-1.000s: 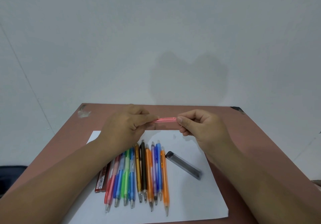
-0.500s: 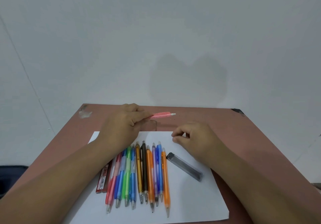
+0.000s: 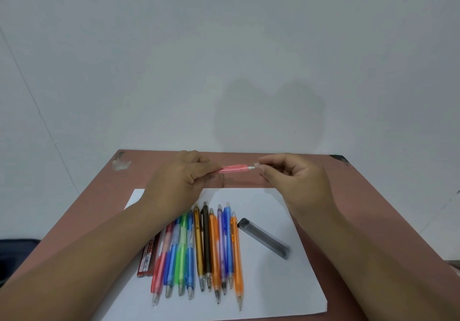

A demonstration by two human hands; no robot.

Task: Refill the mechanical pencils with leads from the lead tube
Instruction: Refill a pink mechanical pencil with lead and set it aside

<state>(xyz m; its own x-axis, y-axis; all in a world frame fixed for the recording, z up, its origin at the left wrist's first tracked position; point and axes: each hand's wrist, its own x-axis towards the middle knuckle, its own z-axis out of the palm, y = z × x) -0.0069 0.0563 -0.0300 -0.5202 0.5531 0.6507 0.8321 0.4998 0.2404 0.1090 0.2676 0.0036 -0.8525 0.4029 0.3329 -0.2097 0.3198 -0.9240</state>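
Observation:
My left hand (image 3: 179,181) grips a pink mechanical pencil (image 3: 234,169) level above the far part of the table, its rear end pointing right. My right hand (image 3: 293,181) pinches the small white eraser (image 3: 254,167) at that rear end with thumb and forefinger. A dark grey lead tube (image 3: 263,238) lies slanted on the white paper (image 3: 286,283), right of a row of several coloured mechanical pencils (image 3: 211,246). Their tips point toward me.
A red lead case (image 3: 147,258) lies at the left of the pencil row, partly under my left forearm. The brown table (image 3: 348,196) ends at a grey wall (image 3: 224,59). A dark object (image 3: 15,253) sits low at the left.
My right hand dropped to the paper after leaving the pencil's end, and has now risen back to pinch the white eraser. My left hand kept the pink pencil nearly still.

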